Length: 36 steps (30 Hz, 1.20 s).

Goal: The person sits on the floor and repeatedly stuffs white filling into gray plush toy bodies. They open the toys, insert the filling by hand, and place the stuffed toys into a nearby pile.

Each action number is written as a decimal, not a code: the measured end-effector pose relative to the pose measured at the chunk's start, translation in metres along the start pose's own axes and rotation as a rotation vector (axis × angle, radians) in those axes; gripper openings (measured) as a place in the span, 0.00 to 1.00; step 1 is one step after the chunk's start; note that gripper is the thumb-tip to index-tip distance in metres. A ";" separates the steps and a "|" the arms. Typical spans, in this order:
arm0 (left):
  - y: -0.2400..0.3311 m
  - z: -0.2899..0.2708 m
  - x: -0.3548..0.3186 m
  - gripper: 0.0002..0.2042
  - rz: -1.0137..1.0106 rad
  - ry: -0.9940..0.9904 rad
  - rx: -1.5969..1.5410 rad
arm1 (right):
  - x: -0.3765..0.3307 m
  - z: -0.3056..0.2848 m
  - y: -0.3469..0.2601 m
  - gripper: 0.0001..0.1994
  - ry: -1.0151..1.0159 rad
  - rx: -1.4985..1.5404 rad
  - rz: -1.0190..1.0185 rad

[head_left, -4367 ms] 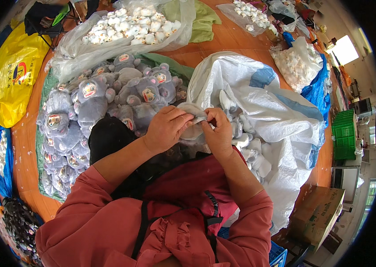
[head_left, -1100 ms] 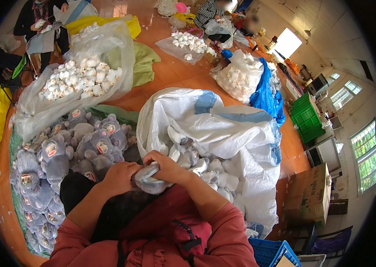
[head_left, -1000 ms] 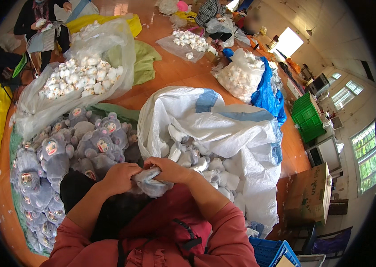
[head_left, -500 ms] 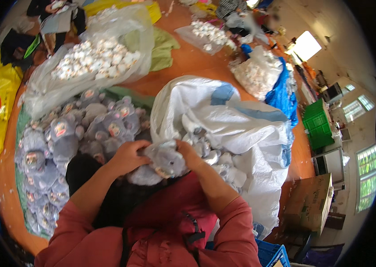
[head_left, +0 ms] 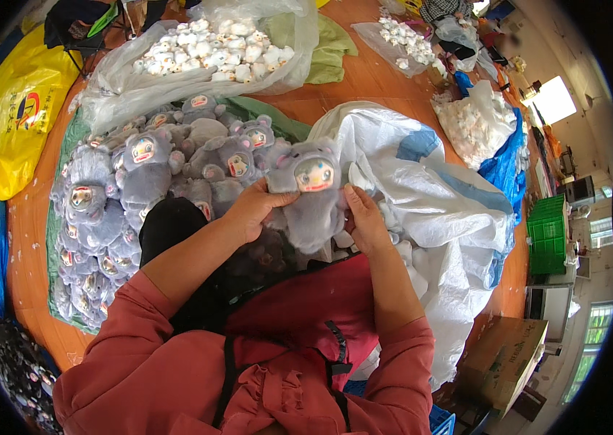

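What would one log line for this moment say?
left hand: holds grey plush doll with a pink face | right hand: holds it too | doll: upright, above white woven sack

An orange-brown floor (head_left: 379, 72) carries everything. At about ten o'clock a green sheet (head_left: 60, 239) lies on it, heaped with grey plush dolls (head_left: 139, 156). At twelve o'clock sits a clear plastic bag (head_left: 197, 54) of white pieces, a green cloth (head_left: 332, 47) just beside it. A large white sack (head_left: 437, 210) spreads at three o'clock, a yellow bag (head_left: 16, 119) at nine, a cardboard box (head_left: 502, 362) at four.
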<state>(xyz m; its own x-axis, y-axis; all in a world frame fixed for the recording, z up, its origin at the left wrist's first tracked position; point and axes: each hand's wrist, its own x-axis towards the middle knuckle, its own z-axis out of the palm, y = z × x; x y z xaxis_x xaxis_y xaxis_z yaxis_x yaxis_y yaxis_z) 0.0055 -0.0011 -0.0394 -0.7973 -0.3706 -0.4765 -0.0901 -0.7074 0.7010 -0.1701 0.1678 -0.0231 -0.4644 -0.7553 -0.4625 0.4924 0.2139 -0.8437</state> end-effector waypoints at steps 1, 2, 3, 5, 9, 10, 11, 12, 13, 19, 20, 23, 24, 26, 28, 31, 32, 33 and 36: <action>-0.002 -0.001 0.003 0.21 -0.009 0.051 -0.043 | -0.007 0.007 -0.003 0.23 -0.010 0.002 0.029; -0.004 -0.002 0.005 0.20 -0.007 0.058 -0.079 | -0.013 0.015 -0.008 0.27 -0.022 -0.037 0.061; -0.003 0.002 0.004 0.20 -0.009 0.061 -0.114 | -0.012 0.014 -0.006 0.28 -0.037 -0.047 0.065; -0.002 0.012 -0.001 0.18 -0.030 0.078 -0.221 | -0.009 0.011 -0.003 0.29 -0.066 -0.067 0.070; -0.005 0.002 0.002 0.18 -0.085 0.074 -0.172 | -0.007 0.013 -0.007 0.29 -0.028 -0.234 0.148; -0.009 -0.004 0.007 0.18 -0.072 0.087 -0.156 | -0.008 0.019 -0.009 0.28 -0.001 -0.282 0.163; -0.013 -0.009 0.010 0.18 -0.059 0.100 -0.140 | -0.009 0.024 -0.011 0.28 0.026 -0.331 0.177; -0.012 -0.003 0.008 0.18 -0.053 0.088 -0.136 | -0.012 0.022 -0.010 0.27 0.031 -0.331 0.152; -0.005 0.006 0.000 0.18 -0.041 0.079 -0.133 | -0.015 0.022 -0.010 0.26 0.030 -0.333 0.126; -0.006 0.000 0.003 0.17 -0.212 -0.054 -0.126 | -0.015 0.019 -0.011 0.20 -0.030 -0.374 0.058; -0.006 -0.001 0.004 0.17 -0.265 -0.039 -0.134 | -0.015 0.019 -0.011 0.19 -0.037 -0.381 0.056; -0.007 -0.004 0.005 0.17 -0.279 0.022 -0.099 | -0.017 0.026 -0.017 0.18 0.032 -0.197 -0.003; -0.004 0.001 0.002 0.16 -0.280 0.038 -0.118 | -0.017 0.025 -0.016 0.18 0.050 -0.132 -0.036; 0.002 0.011 -0.005 0.15 -0.281 0.070 -0.155 | -0.017 0.021 -0.014 0.17 0.083 -0.005 -0.102; 0.002 0.008 -0.004 0.15 -0.257 0.027 -0.220 | -0.017 0.021 -0.017 0.15 0.117 0.014 -0.118; 0.005 0.013 -0.005 0.15 -0.205 0.024 -0.279 | -0.011 0.016 -0.012 0.12 0.173 0.070 -0.118; 0.006 0.016 -0.005 0.16 -0.186 0.034 -0.292 | -0.009 0.013 -0.010 0.12 0.193 0.094 -0.113; 0.002 0.008 -0.002 0.16 -0.074 0.037 -0.273 | -0.006 0.013 -0.008 0.14 0.196 0.045 -0.079; -0.007 -0.008 0.007 0.16 0.170 0.080 -0.196 | -0.011 0.012 -0.008 0.27 0.154 -0.138 0.036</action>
<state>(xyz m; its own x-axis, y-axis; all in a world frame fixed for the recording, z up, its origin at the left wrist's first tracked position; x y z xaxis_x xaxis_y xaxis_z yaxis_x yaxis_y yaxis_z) 0.0049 -0.0039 -0.0519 -0.7405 -0.5353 -0.4063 0.1650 -0.7309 0.6622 -0.1596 0.1667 -0.0081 -0.5608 -0.6440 -0.5204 0.4104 0.3296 -0.8503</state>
